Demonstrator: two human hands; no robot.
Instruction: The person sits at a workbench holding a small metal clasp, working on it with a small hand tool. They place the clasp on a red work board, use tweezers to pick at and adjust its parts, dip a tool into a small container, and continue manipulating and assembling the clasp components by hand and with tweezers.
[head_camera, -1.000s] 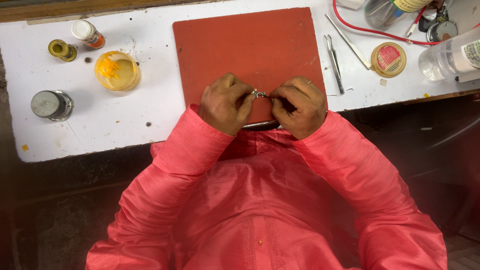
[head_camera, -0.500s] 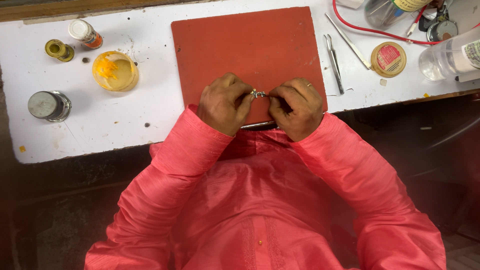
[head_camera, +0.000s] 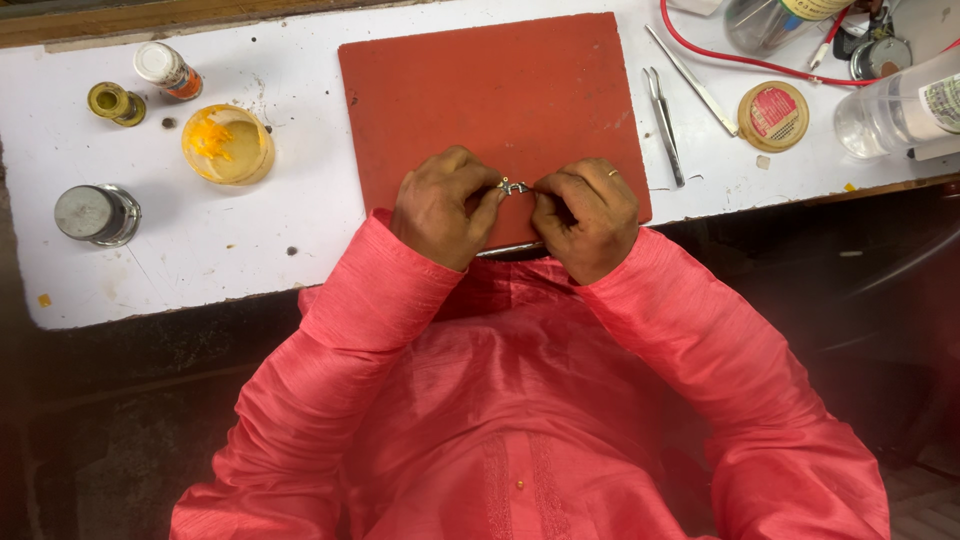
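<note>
A: What does the head view show?

B: A flat red-brown rectangular mat (head_camera: 490, 90) lies on a white worktable (head_camera: 300, 230). At the mat's near edge, the left hand (head_camera: 443, 207) and right hand (head_camera: 588, 214) meet, fingers curled narrowly, both pinching a tiny silver metal piece (head_camera: 514, 187) between them.

A: And around the mat?

B: Left of the mat sits a round glass dish of yellow-orange paste (head_camera: 227, 144). Just right of the mat lie slim steel tweezers (head_camera: 665, 125); beyond those, a round tan tin with a red label (head_camera: 773, 115).
</note>
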